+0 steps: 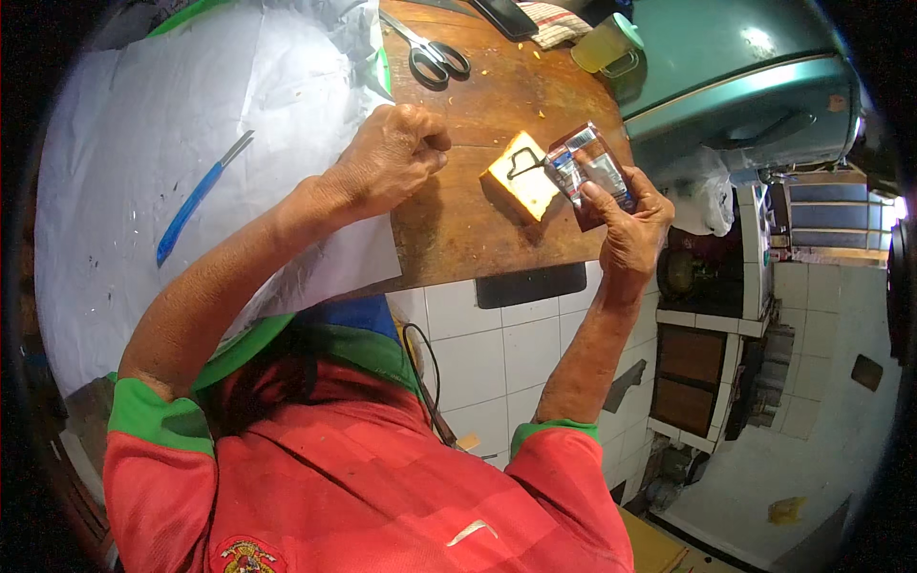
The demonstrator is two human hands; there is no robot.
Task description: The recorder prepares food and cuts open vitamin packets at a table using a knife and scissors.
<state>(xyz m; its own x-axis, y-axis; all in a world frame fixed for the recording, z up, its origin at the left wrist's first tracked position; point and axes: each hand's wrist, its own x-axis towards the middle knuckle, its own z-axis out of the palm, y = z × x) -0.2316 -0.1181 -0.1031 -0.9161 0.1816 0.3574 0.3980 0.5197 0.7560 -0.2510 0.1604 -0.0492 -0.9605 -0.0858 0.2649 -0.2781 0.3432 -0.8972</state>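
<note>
My right hand [634, 222] grips a brown foil sachet [589, 172], tilted over the right edge of a thick slice of bread [523, 179]. A dark line of sauce, likely chocolate, runs from the sachet's corner onto the bread's pale top. The bread lies on the wooden table [473, 243]. To the left of the bread, my left hand [397, 154] hovers with fingers curled; whether something small is pinched in it cannot be told. Beyond my left forearm, a blue-handled knife or similar tool [193, 204] rests on white sheeting [301, 93].
Black-handled scissors [433, 61], a dark phone-like object [505, 16], a striped cloth [555, 25] and a lidded jug of yellowish liquid [607, 44] lie along the far side. A green refrigerator [738, 93] stands at the right. Crumbs dot the wood.
</note>
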